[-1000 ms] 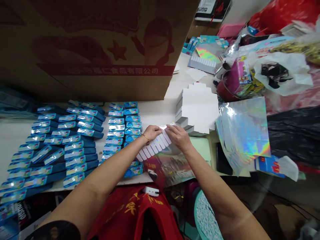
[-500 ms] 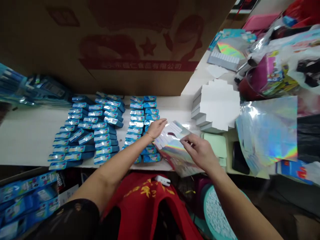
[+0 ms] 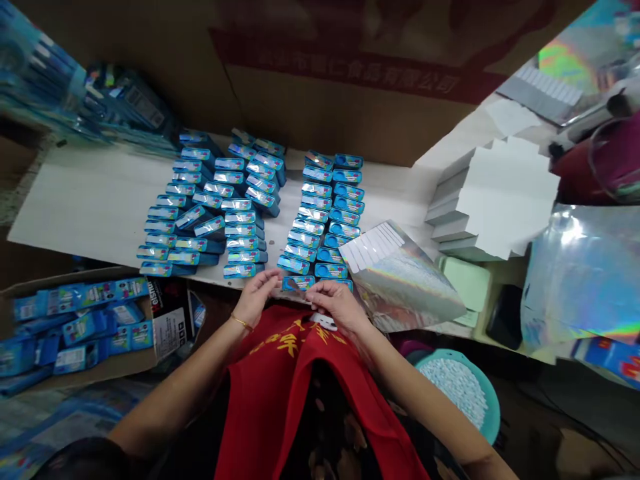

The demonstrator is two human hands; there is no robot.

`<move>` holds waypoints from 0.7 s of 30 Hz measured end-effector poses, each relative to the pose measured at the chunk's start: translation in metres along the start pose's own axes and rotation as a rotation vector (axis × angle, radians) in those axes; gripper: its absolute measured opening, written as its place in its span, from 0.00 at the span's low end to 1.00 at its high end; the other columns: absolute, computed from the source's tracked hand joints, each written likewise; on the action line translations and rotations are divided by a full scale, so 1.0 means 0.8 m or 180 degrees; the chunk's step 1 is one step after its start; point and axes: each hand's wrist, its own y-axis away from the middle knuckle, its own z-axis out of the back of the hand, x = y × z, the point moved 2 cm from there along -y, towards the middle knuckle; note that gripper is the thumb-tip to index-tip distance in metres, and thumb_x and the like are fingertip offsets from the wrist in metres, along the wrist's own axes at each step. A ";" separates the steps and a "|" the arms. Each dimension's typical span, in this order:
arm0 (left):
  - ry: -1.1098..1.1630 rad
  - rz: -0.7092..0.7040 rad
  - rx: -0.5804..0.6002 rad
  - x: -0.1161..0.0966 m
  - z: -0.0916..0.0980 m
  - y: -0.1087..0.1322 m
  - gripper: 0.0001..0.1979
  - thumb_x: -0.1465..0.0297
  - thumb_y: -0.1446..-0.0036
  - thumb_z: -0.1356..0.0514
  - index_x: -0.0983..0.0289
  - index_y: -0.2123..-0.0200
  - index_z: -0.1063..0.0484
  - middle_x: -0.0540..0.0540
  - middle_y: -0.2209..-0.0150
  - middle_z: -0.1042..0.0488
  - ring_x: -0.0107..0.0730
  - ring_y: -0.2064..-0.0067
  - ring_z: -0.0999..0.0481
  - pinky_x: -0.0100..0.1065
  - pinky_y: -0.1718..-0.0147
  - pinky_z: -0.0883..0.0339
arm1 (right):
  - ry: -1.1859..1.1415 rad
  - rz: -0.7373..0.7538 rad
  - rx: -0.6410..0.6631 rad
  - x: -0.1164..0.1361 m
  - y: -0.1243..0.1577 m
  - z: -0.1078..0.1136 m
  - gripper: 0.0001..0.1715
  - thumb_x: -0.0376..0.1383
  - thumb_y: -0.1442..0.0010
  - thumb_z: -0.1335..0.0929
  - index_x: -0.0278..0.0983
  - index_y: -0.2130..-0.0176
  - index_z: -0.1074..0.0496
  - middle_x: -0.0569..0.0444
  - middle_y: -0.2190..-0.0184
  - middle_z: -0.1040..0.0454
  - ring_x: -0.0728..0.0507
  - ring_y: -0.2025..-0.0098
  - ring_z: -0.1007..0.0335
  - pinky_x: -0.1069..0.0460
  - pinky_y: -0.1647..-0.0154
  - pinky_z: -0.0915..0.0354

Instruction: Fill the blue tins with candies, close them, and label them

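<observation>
A blue small box (image 3: pixel 295 283) stands at the table's front edge, at the near end of two rows of like boxes (image 3: pixel 306 227). My right hand (image 3: pixel 337 305) is at its right end, thumb and forefinger pinched on a small thin piece that looks like a clear sticker (image 3: pixel 303 285), over the box's top face. At the box's left end is my left hand (image 3: pixel 257 300), fingers stretched toward it and apart; whether they touch it I cannot tell. Just right of the rows lies a shiny rainbow sticker sheet (image 3: pixel 405 273) with white strips along its upper left edge.
More blue boxes (image 3: pixel 200 213) stand in uneven rows to the left. A large cardboard carton (image 3: pixel 320 100) walls off the back. White flat card pieces (image 3: pixel 500 193) are stacked at right. Below the table sit a carton of blue packs (image 3: pixel 85 327) and a teal basin (image 3: pixel 493 413) of white pellets.
Both hands have come away from the sticker sheet to the nearest box at the table's front edge, the right bringing the small thin piece. The view has shifted too.
</observation>
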 end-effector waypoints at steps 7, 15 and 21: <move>0.0187 0.0061 -0.0079 0.015 0.014 0.006 0.17 0.67 0.60 0.36 0.66 0.64 0.29 0.50 0.74 0.28 0.23 0.73 0.30 0.26 0.74 0.37 | 0.0310 0.0094 -0.0356 -0.019 -0.027 -0.011 0.13 0.42 0.59 0.30 0.35 0.74 0.29 0.58 0.82 0.32 0.53 0.83 0.44 0.57 0.83 0.50; -0.0330 -0.0532 -0.0494 0.045 0.019 -0.016 0.15 0.68 0.58 0.38 0.67 0.65 0.31 0.50 0.73 0.28 0.24 0.71 0.29 0.29 0.68 0.35 | 0.2319 0.1121 -0.1075 -0.033 -0.044 -0.012 0.10 0.39 0.49 0.36 0.37 0.70 0.27 0.54 0.75 0.26 0.47 0.74 0.34 0.53 0.70 0.39; -0.0579 -0.0805 -0.0372 0.059 0.017 -0.028 0.17 0.67 0.54 0.41 0.67 0.60 0.33 0.53 0.70 0.28 0.27 0.69 0.28 0.32 0.65 0.34 | 0.3457 0.1432 -0.1157 -0.041 -0.049 -0.016 0.12 0.36 0.44 0.39 0.37 0.64 0.29 0.51 0.70 0.26 0.46 0.69 0.32 0.52 0.66 0.39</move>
